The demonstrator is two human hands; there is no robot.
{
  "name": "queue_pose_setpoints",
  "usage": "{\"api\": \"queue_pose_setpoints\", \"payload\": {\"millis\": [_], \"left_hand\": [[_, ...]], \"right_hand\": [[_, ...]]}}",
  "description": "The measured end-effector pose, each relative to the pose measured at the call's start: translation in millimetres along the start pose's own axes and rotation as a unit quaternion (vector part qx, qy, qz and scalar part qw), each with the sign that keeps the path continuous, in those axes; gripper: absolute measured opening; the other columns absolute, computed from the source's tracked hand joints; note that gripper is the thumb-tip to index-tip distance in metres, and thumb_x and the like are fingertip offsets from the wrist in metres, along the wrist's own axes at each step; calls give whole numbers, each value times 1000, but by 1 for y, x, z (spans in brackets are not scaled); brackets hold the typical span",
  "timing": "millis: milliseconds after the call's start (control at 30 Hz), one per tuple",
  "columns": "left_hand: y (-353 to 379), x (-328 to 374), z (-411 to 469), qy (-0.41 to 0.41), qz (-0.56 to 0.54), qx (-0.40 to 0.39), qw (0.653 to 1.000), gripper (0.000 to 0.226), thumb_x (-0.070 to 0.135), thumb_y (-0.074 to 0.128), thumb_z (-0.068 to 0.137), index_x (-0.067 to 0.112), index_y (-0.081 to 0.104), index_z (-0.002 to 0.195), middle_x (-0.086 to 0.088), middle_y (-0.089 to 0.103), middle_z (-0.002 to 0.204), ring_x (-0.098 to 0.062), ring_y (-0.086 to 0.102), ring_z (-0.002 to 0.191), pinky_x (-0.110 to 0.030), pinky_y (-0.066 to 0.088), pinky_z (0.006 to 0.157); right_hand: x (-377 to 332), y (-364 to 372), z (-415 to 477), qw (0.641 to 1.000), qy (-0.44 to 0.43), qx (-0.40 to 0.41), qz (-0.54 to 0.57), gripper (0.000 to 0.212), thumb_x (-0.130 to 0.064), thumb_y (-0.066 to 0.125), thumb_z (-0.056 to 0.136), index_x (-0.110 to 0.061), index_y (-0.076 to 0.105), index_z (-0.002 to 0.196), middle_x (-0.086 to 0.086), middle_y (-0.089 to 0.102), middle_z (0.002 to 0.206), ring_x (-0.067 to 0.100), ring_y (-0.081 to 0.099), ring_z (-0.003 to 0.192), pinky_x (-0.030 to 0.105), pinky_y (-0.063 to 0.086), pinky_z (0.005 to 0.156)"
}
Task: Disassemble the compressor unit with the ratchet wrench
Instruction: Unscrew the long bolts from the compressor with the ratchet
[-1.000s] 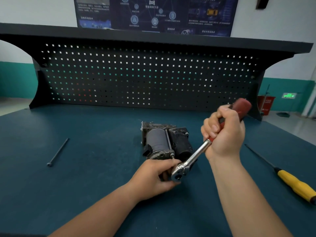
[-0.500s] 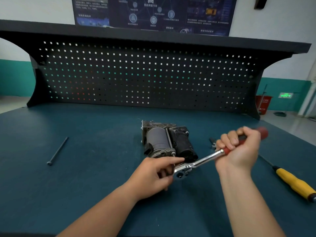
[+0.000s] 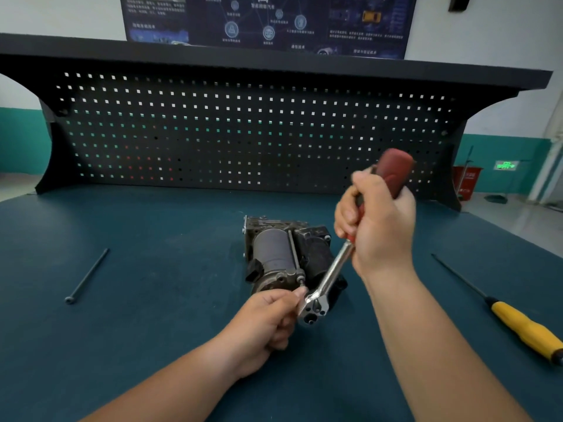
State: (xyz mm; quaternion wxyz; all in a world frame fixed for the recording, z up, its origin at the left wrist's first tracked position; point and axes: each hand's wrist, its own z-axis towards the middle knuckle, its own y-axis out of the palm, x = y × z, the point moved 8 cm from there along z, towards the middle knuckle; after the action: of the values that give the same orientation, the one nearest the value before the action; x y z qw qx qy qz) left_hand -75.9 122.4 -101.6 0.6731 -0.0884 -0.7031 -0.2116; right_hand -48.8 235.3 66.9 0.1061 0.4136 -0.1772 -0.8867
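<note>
1 compressor unit (image 3: 274, 254) lies mid-counter (image 3: 152, 345) on dark teal top. 1 ratchet wrench (image 3: 332, 269), head at unit's near end. 2 hands: right hand (image 3: 377, 226) wrapped round the red handle, up-right of unit; left hand (image 3: 262, 324) pinches the wrench head just in front of unit. 1 long bolt (image 3: 86, 275) well left of unit, 1 yellow-handled screwdriver (image 3: 524, 327) well right. Black pegboard (image 3: 243, 132) behind unit, poster (image 3: 268, 22) above. Vs 0.5 s ago: handle swung from low-right up toward pegboard.

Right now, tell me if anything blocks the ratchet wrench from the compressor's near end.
Nothing visible does. The right hand grips the ratchet wrench by its red handle; its head sits at the near end of the compressor unit, where the left hand holds it.
</note>
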Motion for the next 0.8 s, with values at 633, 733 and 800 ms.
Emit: {"api": "queue_pose_setpoints", "payload": {"millis": [633,733,800], "left_hand": [[6,-6,4,-47,-109,23,993,41,31,65,71,21,37,42,7,24,35,-4,17,29,-15,18,35],[8,-3,3,-32,-116,3,993,35,33,63,71,20,44,45,8,26,34,-3,19,28,-14,20,34],[12,-2,3,-20,-104,-11,994,33,33,60,75,19,56,46,10,27,34,-2,20,29,-14,20,35]], "right_hand": [[-2,-24,-35,986,-59,139,65,15,-14,51,75,-14,39,66,-9,35,35,6,30,28,13,26,35],[15,-79,-54,945,-30,304,119,22,-17,47,87,-18,38,67,-9,37,39,7,32,33,15,29,40],[32,-104,-66,920,15,375,116,20,-22,45,93,-20,40,74,-9,41,44,7,36,37,17,33,43]]}}
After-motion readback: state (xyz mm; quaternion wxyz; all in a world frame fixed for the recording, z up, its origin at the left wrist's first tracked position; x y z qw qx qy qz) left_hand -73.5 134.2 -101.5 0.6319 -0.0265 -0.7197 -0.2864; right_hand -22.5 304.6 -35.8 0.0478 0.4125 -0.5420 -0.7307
